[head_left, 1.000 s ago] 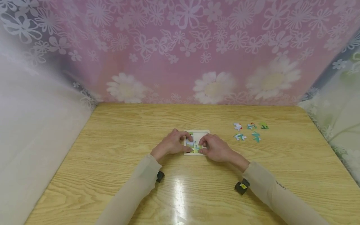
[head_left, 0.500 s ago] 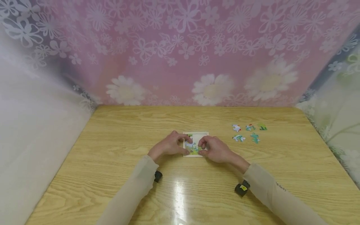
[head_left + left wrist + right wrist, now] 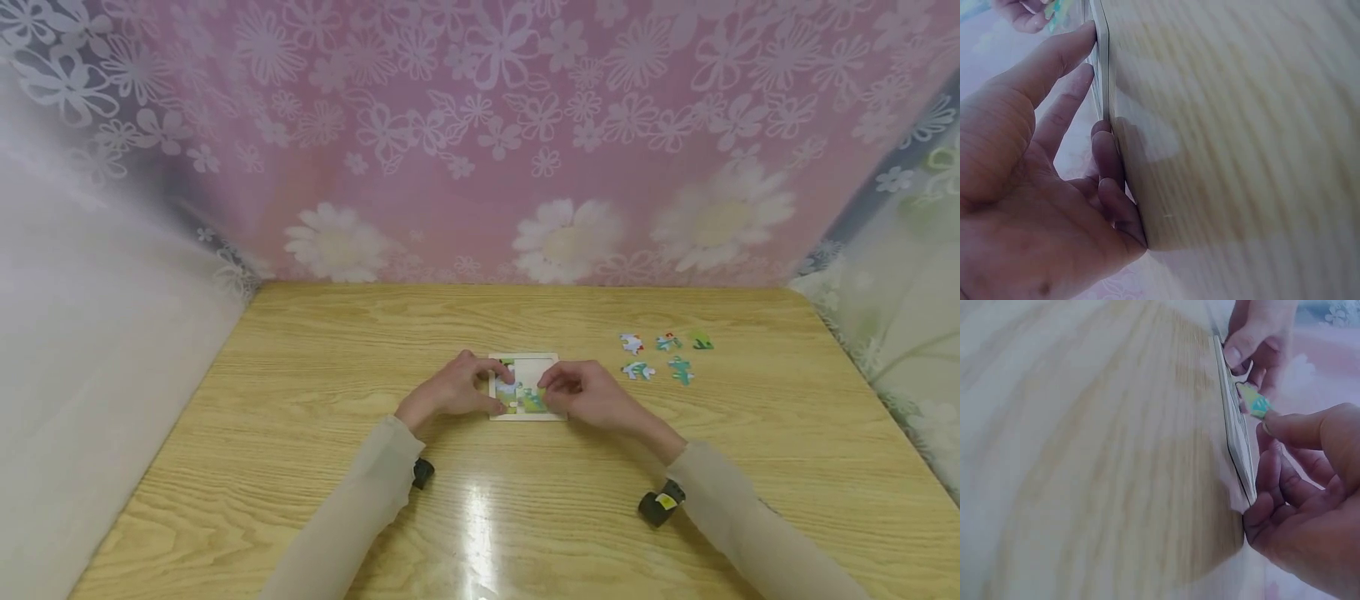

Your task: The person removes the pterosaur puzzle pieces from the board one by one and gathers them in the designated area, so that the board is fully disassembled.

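A small puzzle tray (image 3: 522, 356) with a pale rim lies in the middle of the table. Fitted pieces run along its left side, and its upper right shows a bare pale base. My left hand (image 3: 455, 386) rests at the left side, thumb and index finger spread over the tray; in the left wrist view, the other fingers bend against the table by its edge. Between right thumb and fingertips, my right hand (image 3: 596, 396) pinches a green and teal puzzle piece (image 3: 1254, 402). The right wrist view shows this piece tilted, raised above the tray.
Several loose puzzle pieces (image 3: 667, 342) lie in two rows to the right of the tray. The wood-grain table (image 3: 337, 333) meets a pink floral curtain (image 3: 450, 167) at the back. Pale sheets hang on both sides.
My right hand has shifted slightly right over the tray, and the green and teal piece now shows more fully at its fingertips. My left hand stays nearly in place.
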`<state>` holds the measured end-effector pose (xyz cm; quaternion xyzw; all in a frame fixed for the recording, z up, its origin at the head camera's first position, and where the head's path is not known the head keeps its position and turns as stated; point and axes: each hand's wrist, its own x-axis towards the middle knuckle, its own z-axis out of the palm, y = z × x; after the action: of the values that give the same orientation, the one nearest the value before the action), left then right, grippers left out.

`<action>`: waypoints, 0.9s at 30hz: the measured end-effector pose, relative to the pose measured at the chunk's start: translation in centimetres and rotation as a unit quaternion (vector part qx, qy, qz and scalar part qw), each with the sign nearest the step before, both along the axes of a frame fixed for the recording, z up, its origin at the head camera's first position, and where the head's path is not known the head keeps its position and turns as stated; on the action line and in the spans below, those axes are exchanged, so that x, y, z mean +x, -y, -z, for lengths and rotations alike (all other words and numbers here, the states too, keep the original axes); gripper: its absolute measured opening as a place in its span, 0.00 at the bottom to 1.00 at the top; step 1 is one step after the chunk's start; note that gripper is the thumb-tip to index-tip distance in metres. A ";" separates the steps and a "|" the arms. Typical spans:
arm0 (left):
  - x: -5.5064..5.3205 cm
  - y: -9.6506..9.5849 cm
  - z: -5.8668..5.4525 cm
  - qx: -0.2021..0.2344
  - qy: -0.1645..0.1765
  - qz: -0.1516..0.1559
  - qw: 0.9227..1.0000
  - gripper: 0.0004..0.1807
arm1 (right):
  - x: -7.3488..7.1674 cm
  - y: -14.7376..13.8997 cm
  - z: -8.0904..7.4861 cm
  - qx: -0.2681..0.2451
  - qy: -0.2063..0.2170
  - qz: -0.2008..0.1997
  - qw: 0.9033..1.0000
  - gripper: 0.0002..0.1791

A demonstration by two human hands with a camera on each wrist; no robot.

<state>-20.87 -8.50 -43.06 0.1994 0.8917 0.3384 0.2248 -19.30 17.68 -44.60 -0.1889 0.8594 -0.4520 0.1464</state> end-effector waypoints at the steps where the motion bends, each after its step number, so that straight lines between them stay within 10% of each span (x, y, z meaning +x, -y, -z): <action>1: 0.0 0.0 0.0 0.000 0.000 -0.001 1.000 0.18 | 0.0 -0.2 0.0 -0.002 0.000 0.003 1.000 0.06; 27: 0.1 0.2 0.1 0.013 -0.001 0.006 1.000 0.19 | 0.6 -10.2 -1.9 0.017 -0.047 0.104 0.993 0.14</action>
<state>-20.78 -8.67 -43.12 0.2084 0.8859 0.3487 0.2237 -18.67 27.86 -42.69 -0.1168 0.8880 -0.4405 0.0612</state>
